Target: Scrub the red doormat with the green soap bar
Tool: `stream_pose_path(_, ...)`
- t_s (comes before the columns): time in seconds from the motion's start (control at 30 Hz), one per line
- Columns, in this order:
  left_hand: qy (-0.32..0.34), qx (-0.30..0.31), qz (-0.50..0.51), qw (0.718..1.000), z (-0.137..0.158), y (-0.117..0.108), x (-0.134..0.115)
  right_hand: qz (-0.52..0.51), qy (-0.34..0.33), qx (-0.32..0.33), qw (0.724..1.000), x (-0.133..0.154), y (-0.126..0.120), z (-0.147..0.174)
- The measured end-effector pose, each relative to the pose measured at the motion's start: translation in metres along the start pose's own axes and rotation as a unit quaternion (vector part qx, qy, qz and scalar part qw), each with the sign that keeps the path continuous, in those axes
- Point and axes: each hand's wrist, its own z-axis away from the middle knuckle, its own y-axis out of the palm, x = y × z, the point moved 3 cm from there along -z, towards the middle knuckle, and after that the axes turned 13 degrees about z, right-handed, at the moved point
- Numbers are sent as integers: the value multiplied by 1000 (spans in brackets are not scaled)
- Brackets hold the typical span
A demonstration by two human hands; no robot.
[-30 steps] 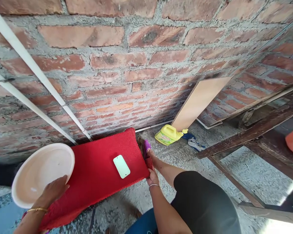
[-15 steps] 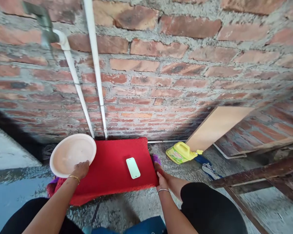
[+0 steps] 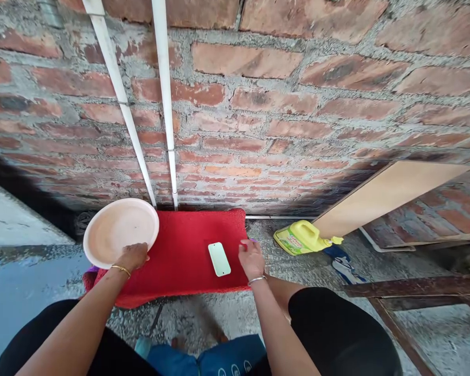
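Note:
My left hand [image 3: 132, 258] is closed on the near right rim of a pale pink basin [image 3: 109, 230], which sits on the left end of a low bench covered in red cloth [image 3: 184, 250]. Nothing shows inside the basin. Over the right end of the cloth hovers my right hand [image 3: 252, 258], its fingers loosely bent and apart with nothing in them. Just left of it lies a pale green flat rectangular piece with rounded corners [image 3: 219, 259] and a small dark dot near each end.
A yellow jug [image 3: 301, 237] lies on the concrete floor to the right, near a leaning board [image 3: 391, 193] and blue-and-white slippers [image 3: 343, 266]. White pipes [image 3: 164, 104] run down the brick wall. Wet floor [image 3: 31, 292] spreads at left; a wooden frame [image 3: 407, 287] stands at right.
My right hand has come off the bench's right edge and risen over the cloth. My left hand stays on the basin rim. The view has tilted down and shifted.

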Motion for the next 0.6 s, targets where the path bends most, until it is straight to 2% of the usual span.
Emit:
stream_pose_path(0.13, 13, -11, -5, 1000, 6, -3, -5, 25, -106, 56, 992, 50, 15, 35)
stream_pose_path(0.23, 5, -30, -16, 999, 13, 5, -4, 71, -142, 52, 986, 66, 24, 63)
stream_pose_path(0.37, 17, -57, 3, 998, 26, 13, 2, 118, -119, 52, 984, 53, 24, 66)
stream_pose_path(0.47, 17, -28, 25, 999, 37, 6, 12, 143, -79, 98, 982, 40, 24, 49)
stream_pose_path(0.53, 7, 1, 33, 999, 42, -2, 22, 164, -76, 128, 975, 42, 26, 40)
stream_pose_path(0.6, -2, 12, 37, 999, 46, -10, 32, 179, -94, 136, 970, 58, 27, 42)
